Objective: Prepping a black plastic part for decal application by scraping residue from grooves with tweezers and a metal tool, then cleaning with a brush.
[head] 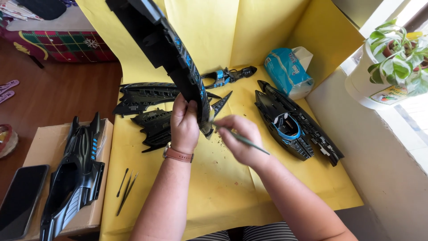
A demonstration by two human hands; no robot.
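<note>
- A long black plastic model-vehicle panel (171, 49), glossy, with blue accents along one ridged edge, is held nearly upright above the middle of a yellow paper-covered table (223, 187). Its long axis runs from the top left of the view down to the hands.
- The left hand (184, 122), with a brown leather watch strap (178, 155) on the wrist, is clenched around the panel's lower end.
- The right hand (240, 138), just right of that end, pinches a thin green-handled tool (243, 139) whose tip meets the panel's bottom edge.
- Dark specks of debris (223, 143) dot the paper beneath the hands.
- Behind the hands, toward the table's far edge, lie more black winged shell pieces (147, 96) and a small black-and-blue part (227, 76).
- Toward the right edge lies a black hull with a blue-rimmed cockpit (292, 125); beyond it, a blue soft tissue pack (287, 73).
- Near the left edge lie three thin dark tools (126, 187).
- A cardboard box (96, 209) left of the table carries another black body piece (76, 174) and a phone (20, 201).
</note>
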